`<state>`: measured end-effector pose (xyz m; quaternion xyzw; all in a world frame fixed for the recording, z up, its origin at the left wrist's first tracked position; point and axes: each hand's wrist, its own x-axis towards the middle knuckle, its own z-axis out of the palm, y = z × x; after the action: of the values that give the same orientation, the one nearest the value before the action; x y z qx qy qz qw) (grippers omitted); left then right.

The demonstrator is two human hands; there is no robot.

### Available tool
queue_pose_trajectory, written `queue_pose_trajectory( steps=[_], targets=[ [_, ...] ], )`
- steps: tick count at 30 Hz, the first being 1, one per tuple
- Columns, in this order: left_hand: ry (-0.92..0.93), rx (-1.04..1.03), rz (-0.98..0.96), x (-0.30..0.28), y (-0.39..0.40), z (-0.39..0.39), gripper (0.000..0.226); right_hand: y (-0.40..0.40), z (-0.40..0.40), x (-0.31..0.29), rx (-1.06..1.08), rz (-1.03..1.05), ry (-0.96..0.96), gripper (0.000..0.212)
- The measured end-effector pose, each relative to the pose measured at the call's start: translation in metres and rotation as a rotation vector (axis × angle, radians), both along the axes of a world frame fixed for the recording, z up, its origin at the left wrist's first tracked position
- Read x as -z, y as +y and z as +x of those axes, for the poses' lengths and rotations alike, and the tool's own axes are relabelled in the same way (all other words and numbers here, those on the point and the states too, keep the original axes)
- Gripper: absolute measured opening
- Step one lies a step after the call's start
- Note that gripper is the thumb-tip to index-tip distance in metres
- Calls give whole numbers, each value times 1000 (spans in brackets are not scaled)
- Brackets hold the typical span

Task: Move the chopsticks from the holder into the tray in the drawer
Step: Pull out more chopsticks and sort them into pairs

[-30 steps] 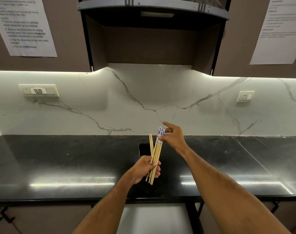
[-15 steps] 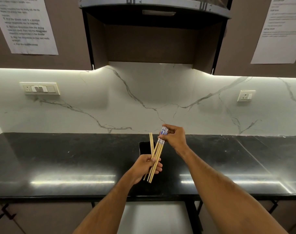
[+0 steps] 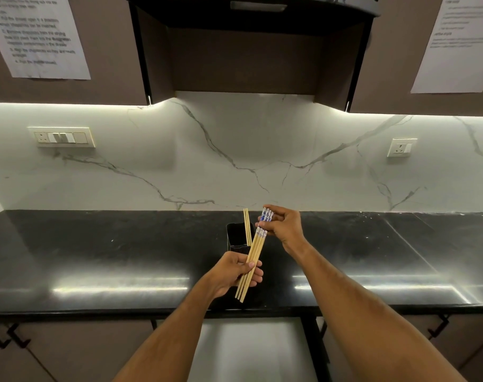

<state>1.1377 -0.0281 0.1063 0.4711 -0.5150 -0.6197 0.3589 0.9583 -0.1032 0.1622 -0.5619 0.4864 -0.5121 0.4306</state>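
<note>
1. Two hands work above the black countertop (image 3: 97, 260); we hold one bundle of chopsticks (image 3: 255, 252) between them, and it is tilted, with the blue-patterned ends up and to the right.
2. Our left hand (image 3: 234, 271) grasps the lower part of the bundle; the fingers curl round the sticks and the thumb presses on them from the front; the plain tips stick out below this hand.
3. Our right hand (image 3: 283, 227) pinches the upper, patterned part of the bundle; its fingers are bent round the sticks, and the decorated ends show just past the fingertips.
4. Behind the bundle stands the black holder (image 3: 236, 238) on the countertop; two plain chopsticks (image 3: 247, 227) are in it, upright and slightly leaning, apart from the bundle.
5. Below the counter edge we see a pale surface (image 3: 248, 351) between our forearms; we cannot tell if it is the drawer, and no tray is visible in it.
6. On the marble wall (image 3: 234, 150) there is a switch plate (image 3: 61, 137) at the left and a socket (image 3: 401, 148) at the right; printed sheets (image 3: 39, 37) hang on the upper cabinets.
</note>
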Motion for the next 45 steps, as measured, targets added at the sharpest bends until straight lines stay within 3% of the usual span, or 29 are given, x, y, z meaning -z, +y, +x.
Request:
queue_pose_trajectory(
  steps=[9, 14, 17, 20, 23, 25, 29, 36, 45],
  targets=[
    [-240, -77, -77, 16, -1, -2, 18, 10, -6, 24, 10, 0, 70, 67],
    [-522, -160, -111, 36, -3, 3, 16, 18, -11, 40, 104, -172, 550, 82],
    [-792, -113, -168, 48, -4, 8, 16, 32, -9, 45, -76, -370, 894, 65],
    [-1102, 21, -269, 58, -3, 5, 18, 46, 3, 66, -360, -430, 1268, 45],
    [-1291, 157, -299, 71, 1, -1, 23, 59, 15, 93, -493, -318, 1496, 17],
    [-1341, 229, -307, 83, 7, -3, 23, 67, 20, 109, -531, -211, 1578, 18],
    [-1359, 273, -352, 111, 24, 0, 20, 83, 22, 139, -521, -149, 1612, 19],
    [-1284, 305, -328, 170, 64, 6, 9, 125, 5, 208, -446, 21, 1447, 8],
    [-1337, 444, -341, 251, 130, 5, 23, 166, -8, 298, -641, 86, 1455, 14]
  ],
)
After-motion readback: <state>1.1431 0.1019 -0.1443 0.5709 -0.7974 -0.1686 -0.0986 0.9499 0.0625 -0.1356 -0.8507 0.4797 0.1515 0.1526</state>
